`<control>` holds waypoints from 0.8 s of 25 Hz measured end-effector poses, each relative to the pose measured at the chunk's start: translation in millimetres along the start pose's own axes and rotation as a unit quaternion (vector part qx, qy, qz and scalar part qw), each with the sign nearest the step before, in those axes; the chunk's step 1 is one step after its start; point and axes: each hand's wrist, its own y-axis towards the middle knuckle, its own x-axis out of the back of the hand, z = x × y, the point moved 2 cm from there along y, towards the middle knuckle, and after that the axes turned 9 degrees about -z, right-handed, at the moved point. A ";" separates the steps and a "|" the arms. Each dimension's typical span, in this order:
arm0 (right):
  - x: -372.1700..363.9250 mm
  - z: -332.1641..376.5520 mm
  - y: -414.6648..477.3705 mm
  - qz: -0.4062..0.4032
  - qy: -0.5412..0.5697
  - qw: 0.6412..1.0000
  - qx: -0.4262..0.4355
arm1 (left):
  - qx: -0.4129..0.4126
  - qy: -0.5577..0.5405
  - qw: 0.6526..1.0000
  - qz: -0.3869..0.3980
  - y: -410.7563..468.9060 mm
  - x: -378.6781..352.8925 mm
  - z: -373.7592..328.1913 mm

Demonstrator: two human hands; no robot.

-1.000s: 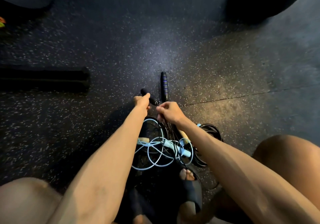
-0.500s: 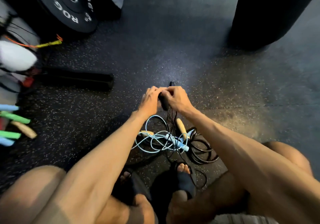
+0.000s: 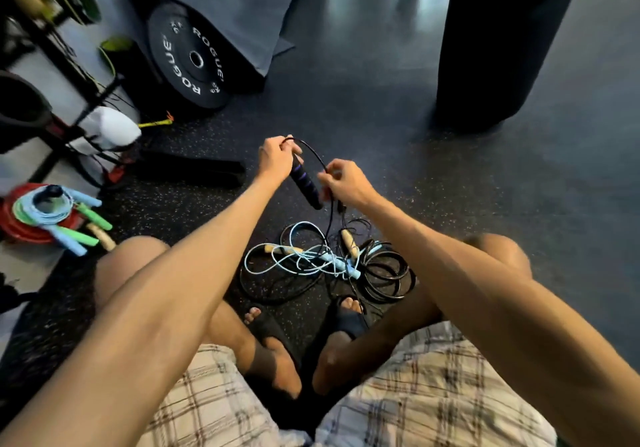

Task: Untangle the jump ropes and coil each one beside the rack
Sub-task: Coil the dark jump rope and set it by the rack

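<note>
While left hand (image 3: 277, 159) grips the black handle (image 3: 304, 183), right hand (image 3: 343, 183) pinches its cord (image 3: 313, 150); tangle (image 3: 329, 259) remains, coiled ropes (image 3: 59, 214) far left.

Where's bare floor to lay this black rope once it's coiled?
Bare floor lies between the black bar and the tangle, and right of the tangle toward the punching bag. By the rack, coiled ropes crowd it.
</note>
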 end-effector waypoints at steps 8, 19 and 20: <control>46.0 35.0 -23.9 -0.150 0.041 0.986 0.059 | -0.066 -0.026 0.990 0.120 -76.7 39.6 11.8; 25.3 47.6 -62.4 -0.153 0.178 0.971 0.052 | 0.060 -0.410 0.893 0.178 -167.4 68.4 -31.8; 20.7 41.9 -66.4 -0.147 0.179 0.972 0.043 | 0.062 -0.415 0.891 0.170 -168.6 70.9 -34.9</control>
